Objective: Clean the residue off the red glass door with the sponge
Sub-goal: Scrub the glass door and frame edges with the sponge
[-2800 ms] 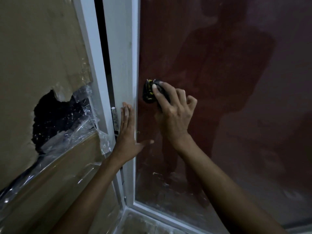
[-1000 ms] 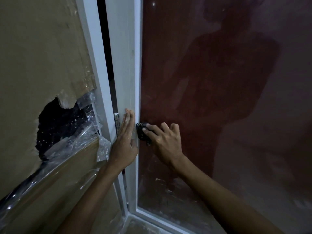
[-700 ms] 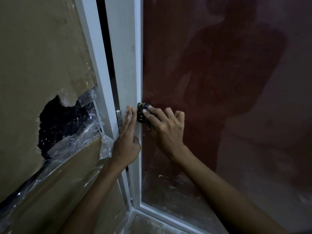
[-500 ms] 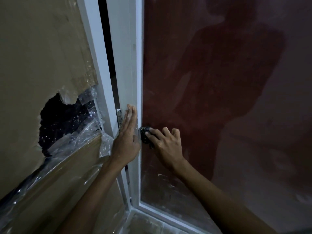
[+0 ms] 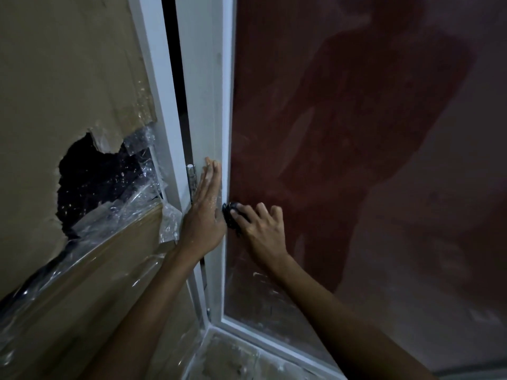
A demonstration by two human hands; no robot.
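The red glass door (image 5: 343, 111) fills the right side, set in a white frame (image 5: 208, 105). My right hand (image 5: 260, 229) grips a dark sponge (image 5: 229, 215) and presses it onto the glass right beside the frame's inner edge. White streaky residue (image 5: 260, 278) shows on the glass below the hand. My left hand (image 5: 205, 212) lies flat on the white frame, fingers straight and pointing up, next to a metal hinge (image 5: 191, 174). A person's dim reflection shows in the glass.
To the left stands a cardboard-covered panel (image 5: 68, 78) with a torn dark hole (image 5: 90, 182) and loose clear plastic wrap (image 5: 131, 212). A narrow dark gap runs between panel frame and door frame. The door's bottom rail (image 5: 274, 344) and dusty floor lie below.
My right hand has slid the sponge up and down along the glass edge, from higher on the pane to level with my left palm. The left hand stays flat on the frame.
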